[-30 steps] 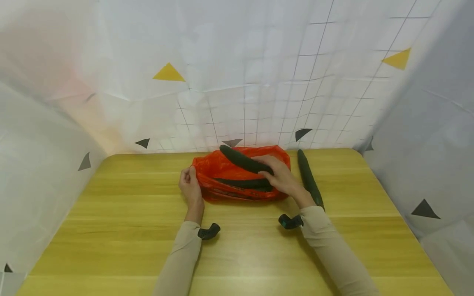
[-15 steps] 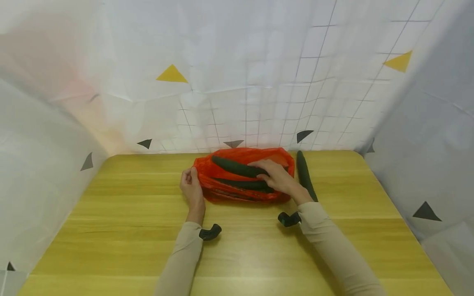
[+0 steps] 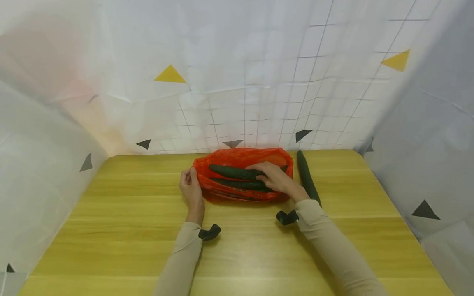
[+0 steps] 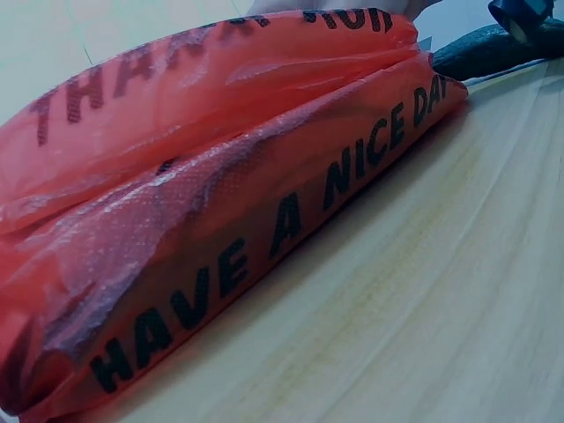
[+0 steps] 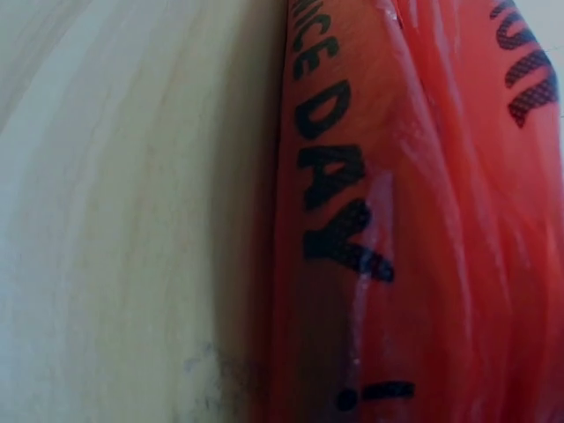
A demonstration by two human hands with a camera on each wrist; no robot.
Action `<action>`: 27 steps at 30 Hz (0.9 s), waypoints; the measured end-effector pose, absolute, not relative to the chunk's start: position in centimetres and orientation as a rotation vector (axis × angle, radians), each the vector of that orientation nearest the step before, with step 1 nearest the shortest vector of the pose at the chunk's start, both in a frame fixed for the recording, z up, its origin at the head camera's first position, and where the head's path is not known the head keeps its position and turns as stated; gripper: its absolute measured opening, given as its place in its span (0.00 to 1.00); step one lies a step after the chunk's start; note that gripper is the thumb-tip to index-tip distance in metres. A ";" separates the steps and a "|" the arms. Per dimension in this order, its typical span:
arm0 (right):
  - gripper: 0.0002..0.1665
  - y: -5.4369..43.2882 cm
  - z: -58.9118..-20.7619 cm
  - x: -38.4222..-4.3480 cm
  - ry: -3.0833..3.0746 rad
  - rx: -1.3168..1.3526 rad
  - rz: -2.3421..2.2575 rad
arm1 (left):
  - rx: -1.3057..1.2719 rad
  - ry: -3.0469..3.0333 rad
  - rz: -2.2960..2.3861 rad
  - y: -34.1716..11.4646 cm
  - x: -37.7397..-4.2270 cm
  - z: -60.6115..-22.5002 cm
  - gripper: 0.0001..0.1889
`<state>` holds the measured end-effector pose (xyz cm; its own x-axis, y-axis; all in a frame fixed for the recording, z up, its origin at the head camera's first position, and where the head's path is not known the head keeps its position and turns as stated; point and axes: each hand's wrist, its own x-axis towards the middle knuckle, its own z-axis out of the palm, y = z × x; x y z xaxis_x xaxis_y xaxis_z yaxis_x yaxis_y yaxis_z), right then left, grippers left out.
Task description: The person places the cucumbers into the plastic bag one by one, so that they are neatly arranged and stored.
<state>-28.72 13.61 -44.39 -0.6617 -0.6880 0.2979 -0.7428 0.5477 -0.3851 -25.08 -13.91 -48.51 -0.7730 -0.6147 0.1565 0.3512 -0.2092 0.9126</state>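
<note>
A red plastic bag (image 3: 244,154) lies on its side lengthwise on the table, its mouth gaping upward. My left hand (image 3: 190,188) pinches the bag's left edge between thumb and fingers. Inside the mouth, my right hand (image 3: 275,179) grips a dark green cucumber (image 3: 230,171) near its right part, and that cucumber lies nearly level. Another cucumber (image 3: 242,184) rests in the bag just in front of it. Printed words run along the bag's front side (image 4: 220,203) in the left wrist view. The right wrist view shows the bag's printed side (image 5: 397,203) close up; neither hand's grip shows there.
A loose cucumber (image 3: 306,174) lies on the wooden table (image 3: 129,222) to the right of the bag, beside the right forearm. White sheeting (image 3: 222,49) with coloured triangles stands behind and at both sides. Each wrist carries a dark device (image 3: 210,232).
My right hand has lowered the gripped cucumber into the bag, and its left end has dropped from above the rim to nearly level. My left hand keeps its pinch on the edge.
</note>
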 end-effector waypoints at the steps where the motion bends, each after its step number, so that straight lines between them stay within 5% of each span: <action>1: 0.25 13.6 -44.4 -28.7 -2.670 1.236 0.741 | 0.320 -1.437 -2.016 -13.9 -25.1 -48.6 0.14; 27: 0.25 13.6 -44.9 -29.2 -2.701 1.284 0.700 | 0.338 -1.437 -1.979 -13.8 -25.3 -48.8 0.12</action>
<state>-29.19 13.64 -44.91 -0.6486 -0.7182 0.2520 -0.7502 0.5473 -0.3709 -25.25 -13.80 -48.78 -0.7489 -0.6413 0.1670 0.3572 -0.1783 0.9169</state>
